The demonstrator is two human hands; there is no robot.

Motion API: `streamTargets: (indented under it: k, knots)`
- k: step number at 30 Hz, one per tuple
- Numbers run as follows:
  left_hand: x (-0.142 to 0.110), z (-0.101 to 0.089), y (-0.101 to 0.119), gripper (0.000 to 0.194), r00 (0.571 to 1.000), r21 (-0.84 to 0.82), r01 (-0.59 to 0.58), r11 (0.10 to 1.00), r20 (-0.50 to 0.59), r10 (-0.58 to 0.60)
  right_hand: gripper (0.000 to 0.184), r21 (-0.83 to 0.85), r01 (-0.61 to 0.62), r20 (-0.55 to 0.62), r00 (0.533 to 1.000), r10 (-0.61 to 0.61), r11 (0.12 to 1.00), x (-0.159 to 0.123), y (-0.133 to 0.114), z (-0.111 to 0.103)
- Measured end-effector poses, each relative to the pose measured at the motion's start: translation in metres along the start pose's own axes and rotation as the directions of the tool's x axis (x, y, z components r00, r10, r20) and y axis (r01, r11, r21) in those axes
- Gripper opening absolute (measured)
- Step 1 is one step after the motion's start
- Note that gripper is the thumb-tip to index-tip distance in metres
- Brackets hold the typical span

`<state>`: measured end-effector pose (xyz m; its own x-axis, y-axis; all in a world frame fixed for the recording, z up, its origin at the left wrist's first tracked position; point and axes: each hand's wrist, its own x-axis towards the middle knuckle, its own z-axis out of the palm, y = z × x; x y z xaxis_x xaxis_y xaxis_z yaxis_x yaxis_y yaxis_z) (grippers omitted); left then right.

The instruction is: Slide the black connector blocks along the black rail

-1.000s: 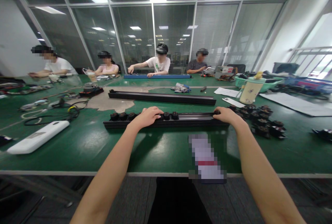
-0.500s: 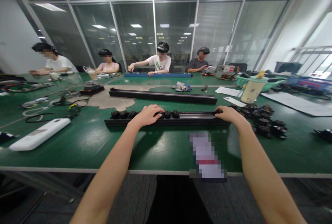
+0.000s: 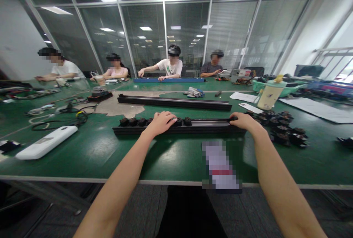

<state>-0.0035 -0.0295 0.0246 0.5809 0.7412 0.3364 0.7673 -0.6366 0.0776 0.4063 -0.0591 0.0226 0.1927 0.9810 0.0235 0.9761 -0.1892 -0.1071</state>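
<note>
A long black rail lies crosswise on the table before me. Several black round parts sit in a row in its left half, while the silvery channel shows bare further right. My left hand is closed over the row near its right end, thumb and fingers on a black round part that it mostly hides. My right hand pinches the rail's right end, where a small dark piece shows at the fingertips. Both hands rest at the rail's height.
Behind lies a second black rail. Loose black parts are heaped at right, near a cream tumbler. A blurred phone-like slab lies in front, a white device at left. Co-workers sit opposite, one at a blue rail.
My left hand's thumb and fingers have shifted slightly right along the row and lie flatter over the parts. The right hand keeps its place at the rail's end. The view has moved slightly.
</note>
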Motion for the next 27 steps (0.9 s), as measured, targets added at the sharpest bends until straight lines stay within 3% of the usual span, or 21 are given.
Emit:
streamTargets:
  k: [9,27]
  knots:
    - [0.0004,-0.0038,-0.0023,0.040,0.998,0.018,-0.045,0.999,0.041,0.044,0.044,0.033,-0.018,-0.039,0.999,0.020,0.999,-0.0014,-0.0008,0.0006]
    - [0.0032,0.0004,-0.0094,0.039,0.996,0.020,-0.090,0.996,0.014,0.090,0.042,0.050,-0.025,-0.055,0.998,0.028,0.998,0.0028,0.0011,0.0042]
